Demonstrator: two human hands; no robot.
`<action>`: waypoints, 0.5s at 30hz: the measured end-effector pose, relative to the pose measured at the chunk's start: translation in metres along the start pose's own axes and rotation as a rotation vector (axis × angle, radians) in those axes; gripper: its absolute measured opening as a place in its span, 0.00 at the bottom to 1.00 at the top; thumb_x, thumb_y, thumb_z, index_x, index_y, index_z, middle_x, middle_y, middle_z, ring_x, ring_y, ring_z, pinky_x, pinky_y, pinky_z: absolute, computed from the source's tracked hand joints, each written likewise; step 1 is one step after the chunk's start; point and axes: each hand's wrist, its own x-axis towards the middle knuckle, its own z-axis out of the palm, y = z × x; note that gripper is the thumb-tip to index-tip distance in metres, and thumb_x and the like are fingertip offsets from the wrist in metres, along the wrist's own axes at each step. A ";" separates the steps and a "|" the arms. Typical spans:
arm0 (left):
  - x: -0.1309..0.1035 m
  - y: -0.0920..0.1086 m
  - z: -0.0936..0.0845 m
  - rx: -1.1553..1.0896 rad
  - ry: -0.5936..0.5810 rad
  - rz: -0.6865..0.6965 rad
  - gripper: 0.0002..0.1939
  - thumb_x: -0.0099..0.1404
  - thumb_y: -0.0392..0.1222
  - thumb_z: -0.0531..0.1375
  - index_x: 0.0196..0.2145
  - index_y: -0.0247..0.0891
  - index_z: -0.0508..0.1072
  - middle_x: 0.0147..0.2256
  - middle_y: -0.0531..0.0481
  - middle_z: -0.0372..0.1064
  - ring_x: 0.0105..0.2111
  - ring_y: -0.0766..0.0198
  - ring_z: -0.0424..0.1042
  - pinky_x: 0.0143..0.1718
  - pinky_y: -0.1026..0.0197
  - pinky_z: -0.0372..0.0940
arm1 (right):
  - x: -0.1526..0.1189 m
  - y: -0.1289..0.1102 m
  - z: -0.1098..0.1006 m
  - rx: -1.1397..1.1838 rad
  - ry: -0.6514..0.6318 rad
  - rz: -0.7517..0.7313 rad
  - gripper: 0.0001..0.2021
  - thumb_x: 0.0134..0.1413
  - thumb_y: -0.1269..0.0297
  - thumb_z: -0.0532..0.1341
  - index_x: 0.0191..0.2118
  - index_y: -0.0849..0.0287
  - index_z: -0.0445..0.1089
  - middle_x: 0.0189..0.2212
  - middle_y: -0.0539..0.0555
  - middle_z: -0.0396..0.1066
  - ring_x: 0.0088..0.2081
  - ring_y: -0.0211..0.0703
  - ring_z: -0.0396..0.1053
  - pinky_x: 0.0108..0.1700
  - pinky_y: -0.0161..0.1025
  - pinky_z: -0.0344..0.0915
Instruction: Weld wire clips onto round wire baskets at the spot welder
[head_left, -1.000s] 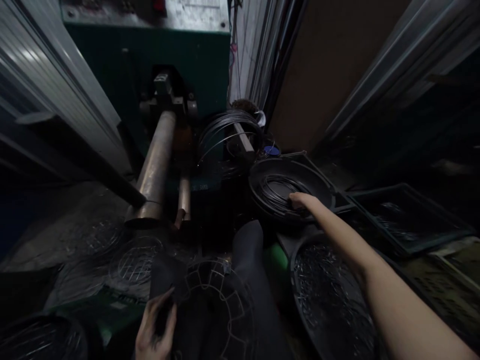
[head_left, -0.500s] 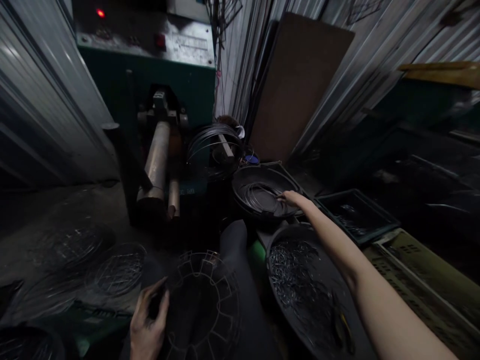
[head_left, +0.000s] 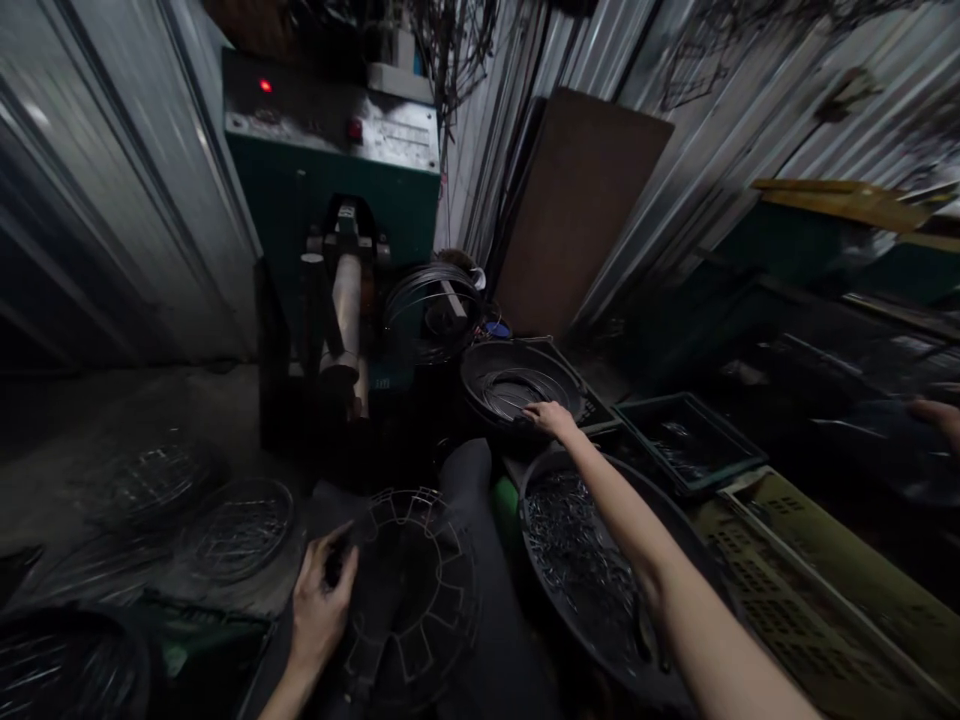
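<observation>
Since half a second ago, the right hand (head_left: 549, 416) is shifting toward the near rim of a round black basin (head_left: 564, 380), and the view is swinging so that another person's hand (head_left: 939, 415) is now showing at the right edge. Wire rings (head_left: 516, 384) are lying in that basin, and the right hand's fingertips are reaching down to them at the near side. Its fingers are keeping close together, the gap looking narrow; whether they are gripping a ring, I cannot tell.

Down at the lap, the left hand (head_left: 319, 600) is hovering at the left side of a round wire frame (head_left: 437, 580). Its thumb and fingers are curving wide apart around a dark patch, and I cannot tell whether they are holding something there or whether they are touching the frame. That frame is lying between the person's dark-clothed legs (head_left: 469, 490), its looped wires forming a ring.

Under the right forearm, a large black tub (head_left: 671, 505) is holding a heap of small metal pieces (head_left: 566, 530). To its right, a yellow-green crate (head_left: 840, 590) is standing with its slotted wall showing. On the floor at left, a round wire rack (head_left: 238, 530) is lying flat. Ahead, a green machine (head_left: 277, 200) is showing a lit red lamp (head_left: 265, 86), and a wire coil (head_left: 424, 285) is hanging just beside it.
</observation>
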 end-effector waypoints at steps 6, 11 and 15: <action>-0.001 -0.001 -0.005 0.021 0.012 0.015 0.20 0.61 0.54 0.55 0.45 0.40 0.70 0.43 0.45 0.69 0.45 0.55 0.70 0.46 0.53 0.66 | 0.028 0.008 0.002 0.039 0.075 0.121 0.15 0.62 0.58 0.55 0.52 0.57 0.65 0.51 0.57 0.64 0.48 0.45 0.66 0.49 0.48 0.66; 0.001 -0.002 -0.004 0.041 0.000 0.000 0.19 0.61 0.54 0.56 0.45 0.41 0.70 0.43 0.46 0.69 0.45 0.55 0.70 0.46 0.52 0.66 | 0.039 0.009 0.016 0.079 0.001 0.062 0.17 0.61 0.58 0.56 0.53 0.58 0.63 0.52 0.58 0.63 0.48 0.46 0.66 0.49 0.50 0.65; 0.002 -0.001 -0.002 0.062 -0.040 0.002 0.19 0.61 0.53 0.56 0.45 0.40 0.70 0.44 0.46 0.69 0.46 0.55 0.69 0.48 0.52 0.66 | 0.051 0.005 0.033 0.103 -0.078 0.038 0.17 0.61 0.58 0.56 0.53 0.59 0.63 0.52 0.58 0.63 0.49 0.47 0.66 0.49 0.50 0.65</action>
